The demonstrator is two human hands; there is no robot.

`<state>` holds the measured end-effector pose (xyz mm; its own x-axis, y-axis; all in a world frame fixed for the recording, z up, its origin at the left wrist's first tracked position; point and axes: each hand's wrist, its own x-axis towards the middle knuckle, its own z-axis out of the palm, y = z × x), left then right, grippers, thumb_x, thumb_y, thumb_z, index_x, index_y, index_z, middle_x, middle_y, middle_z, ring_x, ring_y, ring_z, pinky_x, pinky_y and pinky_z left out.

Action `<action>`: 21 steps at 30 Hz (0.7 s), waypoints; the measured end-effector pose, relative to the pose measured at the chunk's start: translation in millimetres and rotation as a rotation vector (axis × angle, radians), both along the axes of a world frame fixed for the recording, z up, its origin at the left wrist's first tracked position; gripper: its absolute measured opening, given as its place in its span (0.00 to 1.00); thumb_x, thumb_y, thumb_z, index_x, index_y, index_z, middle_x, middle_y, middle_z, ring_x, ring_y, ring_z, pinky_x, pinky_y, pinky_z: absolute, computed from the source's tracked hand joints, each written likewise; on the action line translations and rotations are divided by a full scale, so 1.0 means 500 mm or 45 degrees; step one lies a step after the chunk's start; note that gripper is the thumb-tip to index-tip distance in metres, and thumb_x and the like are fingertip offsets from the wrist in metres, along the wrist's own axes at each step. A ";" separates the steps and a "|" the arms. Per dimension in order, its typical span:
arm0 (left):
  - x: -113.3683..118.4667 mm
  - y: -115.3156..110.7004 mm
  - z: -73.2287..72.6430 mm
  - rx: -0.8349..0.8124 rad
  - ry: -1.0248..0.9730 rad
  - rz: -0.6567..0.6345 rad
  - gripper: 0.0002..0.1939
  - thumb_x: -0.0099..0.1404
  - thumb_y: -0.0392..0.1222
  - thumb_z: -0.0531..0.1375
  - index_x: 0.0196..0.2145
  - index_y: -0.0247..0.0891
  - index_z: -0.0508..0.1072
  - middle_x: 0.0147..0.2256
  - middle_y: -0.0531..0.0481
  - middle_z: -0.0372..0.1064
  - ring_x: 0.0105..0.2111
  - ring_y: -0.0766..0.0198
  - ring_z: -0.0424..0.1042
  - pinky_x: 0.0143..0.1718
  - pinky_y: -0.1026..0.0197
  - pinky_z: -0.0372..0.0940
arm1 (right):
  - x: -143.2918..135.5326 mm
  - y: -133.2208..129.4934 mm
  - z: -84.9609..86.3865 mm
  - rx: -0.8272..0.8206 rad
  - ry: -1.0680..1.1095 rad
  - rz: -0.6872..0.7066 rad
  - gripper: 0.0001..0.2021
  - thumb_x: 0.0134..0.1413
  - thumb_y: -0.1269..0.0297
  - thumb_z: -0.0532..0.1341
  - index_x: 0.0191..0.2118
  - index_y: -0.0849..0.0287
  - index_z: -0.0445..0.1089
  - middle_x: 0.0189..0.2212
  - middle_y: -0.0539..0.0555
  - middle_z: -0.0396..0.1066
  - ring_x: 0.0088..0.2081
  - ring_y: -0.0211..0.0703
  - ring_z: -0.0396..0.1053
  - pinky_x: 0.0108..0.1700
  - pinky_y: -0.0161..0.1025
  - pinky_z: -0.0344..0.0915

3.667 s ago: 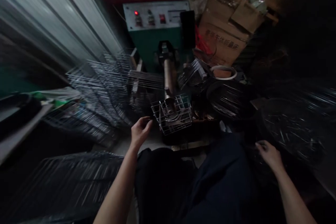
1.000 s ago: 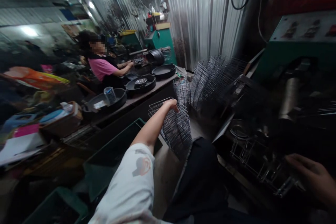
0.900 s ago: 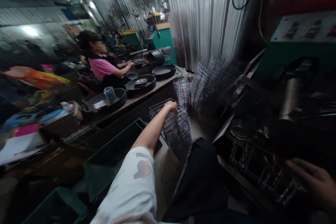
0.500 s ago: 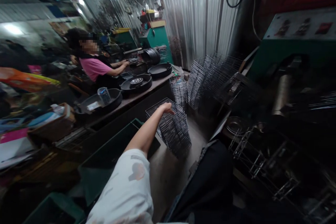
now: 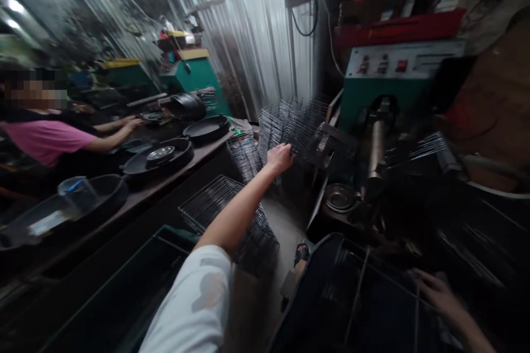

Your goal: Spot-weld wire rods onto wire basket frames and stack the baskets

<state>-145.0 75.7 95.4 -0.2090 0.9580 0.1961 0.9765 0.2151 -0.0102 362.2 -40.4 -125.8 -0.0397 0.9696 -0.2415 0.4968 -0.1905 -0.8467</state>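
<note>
My left hand (image 5: 280,158) reaches forward with its fingers curled, at the near edge of a stack of wire racks (image 5: 271,127). Whether it grips a rack wire cannot be made out. Under my left forearm stands another stack of wire racks (image 5: 211,196), with a narrower wire stack (image 5: 243,153) behind it. Low on the right, my right hand (image 5: 434,289) is dim and blurred, its fingers closed around a thin wire of a wire rack (image 5: 360,292) that lies across my dark-clothed lap.
A green machine (image 5: 383,96) with a metal cylinder (image 5: 376,151) stands at the right. To the left, a bench (image 5: 144,193) carries black round pans (image 5: 207,128) and a clear plastic cup (image 5: 78,196). A person in pink (image 5: 49,138) works behind it. A green bin (image 5: 124,281) is below.
My view has turned right. My left hand has moved from above the nearer wire stack to the farther one. My right hand and the rack wires over my lap have come into view.
</note>
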 end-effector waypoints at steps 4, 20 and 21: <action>0.104 0.115 0.015 0.109 -0.006 -0.068 0.16 0.70 0.43 0.51 0.53 0.41 0.67 0.53 0.41 0.68 0.51 0.53 0.72 0.46 0.56 0.67 | -0.052 0.041 0.008 0.207 -0.065 0.345 0.23 0.46 0.38 0.59 0.30 0.51 0.80 0.36 0.59 0.78 0.44 0.65 0.75 0.48 0.54 0.71; 0.156 0.099 0.025 0.283 0.230 -0.402 0.14 0.70 0.39 0.48 0.48 0.42 0.69 0.40 0.43 0.73 0.43 0.52 0.72 0.32 0.60 0.59 | 0.074 0.416 0.353 1.058 -1.022 -0.363 0.14 0.59 0.67 0.56 0.50 0.61 0.67 0.48 0.63 0.69 0.45 0.56 0.69 0.44 0.45 0.65; 0.158 0.082 0.016 0.280 0.243 -0.412 0.13 0.69 0.39 0.48 0.47 0.42 0.69 0.40 0.43 0.73 0.43 0.52 0.72 0.32 0.60 0.58 | 0.070 0.439 0.368 1.000 -1.100 -0.365 0.15 0.59 0.67 0.57 0.52 0.60 0.66 0.49 0.62 0.68 0.44 0.56 0.69 0.42 0.44 0.64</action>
